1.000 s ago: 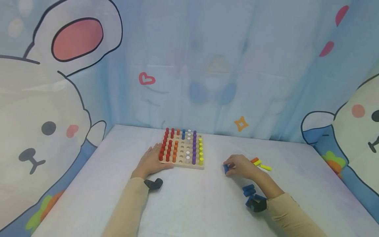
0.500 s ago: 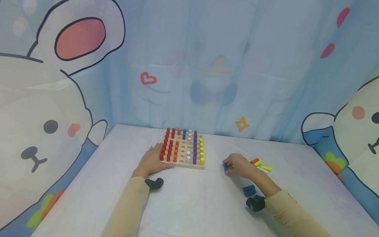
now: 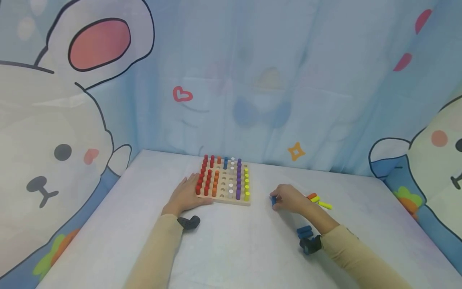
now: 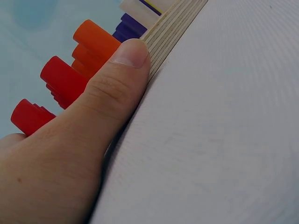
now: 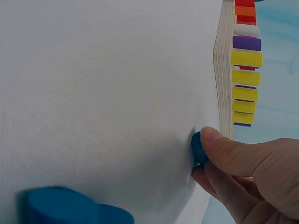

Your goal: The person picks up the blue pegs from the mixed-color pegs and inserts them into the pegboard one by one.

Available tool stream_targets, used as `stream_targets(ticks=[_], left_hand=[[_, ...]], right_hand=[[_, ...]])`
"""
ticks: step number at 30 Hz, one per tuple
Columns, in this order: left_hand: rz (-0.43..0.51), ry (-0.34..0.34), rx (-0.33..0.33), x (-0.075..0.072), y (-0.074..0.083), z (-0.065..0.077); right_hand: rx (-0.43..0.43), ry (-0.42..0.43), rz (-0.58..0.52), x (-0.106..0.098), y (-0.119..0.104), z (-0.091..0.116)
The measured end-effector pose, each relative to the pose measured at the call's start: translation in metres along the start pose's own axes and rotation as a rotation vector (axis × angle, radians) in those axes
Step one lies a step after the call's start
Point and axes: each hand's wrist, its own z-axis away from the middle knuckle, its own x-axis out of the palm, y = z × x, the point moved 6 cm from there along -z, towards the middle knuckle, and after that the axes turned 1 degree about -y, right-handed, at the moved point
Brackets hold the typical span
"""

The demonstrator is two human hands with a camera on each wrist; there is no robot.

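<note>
My left hand (image 3: pixel 185 195) rests against the left side and near corner of a wooden pegboard (image 3: pixel 223 199), its thumb along the front edge. In the left wrist view the thumb lies straight against the layered wood. Rows of red, orange, blue, white, purple and yellow pegs stand in the board, with bare holes among them. To the right of the board, my right hand (image 3: pixel 291 199) pinches a blue peg (image 5: pixel 198 148) between thumb and fingers, low over the white tabletop. In the right wrist view only part of that peg shows.
Several blue pegs (image 3: pixel 304 232) lie nearer the right forearm, partly hidden by the black wrist camera (image 3: pixel 310 244). Beyond the right wrist lie an orange peg (image 3: pixel 311 196) and yellow pegs (image 3: pixel 325 205). A patterned blue curtain (image 3: pixel 267 80) hangs behind the table.
My right hand, with the blue peg in its pinch, has shifted slightly left and away from me. The left hand stays at the board, and the head view has shifted a little.
</note>
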Motion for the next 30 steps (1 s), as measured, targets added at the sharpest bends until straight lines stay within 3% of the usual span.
stream_targets(ticks=[8,16,30], left_hand=[[-0.001,0.001,0.002,0.000,0.000,0.001],[-0.003,0.004,0.017,-0.003,0.002,0.001],[-0.013,0.003,0.002,0.000,-0.001,-0.001]], right_hand=[[0.000,-0.022,0.012,0.000,-0.004,-0.008],[0.056,-0.060,0.026,0.000,-0.002,-0.017],[0.080,-0.018,0.020,0.000,0.000,-0.026]])
